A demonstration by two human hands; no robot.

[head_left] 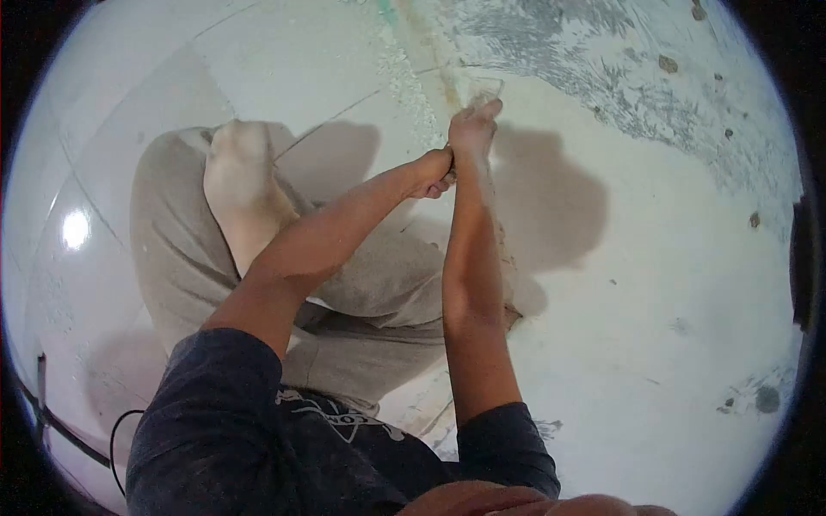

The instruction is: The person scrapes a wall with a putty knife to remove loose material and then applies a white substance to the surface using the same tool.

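Observation:
My right hand point(474, 129) is closed around what looks like a scraper point(489, 88), whose thin, pale blade shows just beyond the fingers against the floor. Just below and to the left, my left hand point(433, 175) is closed too, apparently on the rear end of the same tool; most of the handle is hidden by the fingers. Under the blade lies a floor point(602, 284) with a whitish coat, close to a seam with a brownish strip point(449, 90). White crumbs point(409, 90) are scattered along that seam.
Grey, streaky rough floor point(559, 43) spreads at the top right, with dark spots. Glossy pale tiles point(103, 155) lie to the left. My folded leg in beige trousers point(172, 224) and my bare foot point(241, 181) are beside my arms. A black cable point(73, 439) runs at lower left.

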